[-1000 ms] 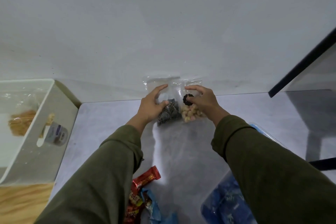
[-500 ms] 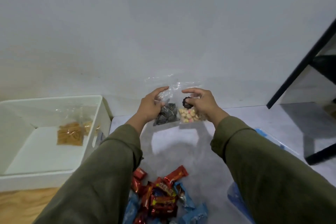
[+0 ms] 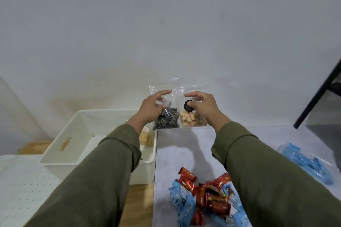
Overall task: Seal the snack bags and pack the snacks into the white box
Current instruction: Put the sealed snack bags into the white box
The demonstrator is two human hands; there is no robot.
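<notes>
Two clear snack bags are held up above the grey table's far edge. My left hand (image 3: 153, 107) grips the bag of black-and-white striped sweets (image 3: 167, 121). My right hand (image 3: 203, 108) grips the bag of small pale and pink puffs (image 3: 191, 121), which carries a round black sticker. The bags' clear tops stick up above my fingers. The white box (image 3: 60, 153) stands to the left, below my left forearm. A clear bag of yellowish snacks (image 3: 146, 137) lies inside it, partly hidden by my sleeve.
Red and blue wrapped candy bars (image 3: 203, 199) lie in a heap on the grey table (image 3: 184, 145) near me. A bag of blue packets (image 3: 310, 164) lies at the right. A white perforated board (image 3: 22, 190) is at lower left. A black frame (image 3: 317, 94) leans at the right.
Both hands have lifted the two bags and carried them left, towards the white box. My view has swung left, so the box and the candy heap show more fully.
</notes>
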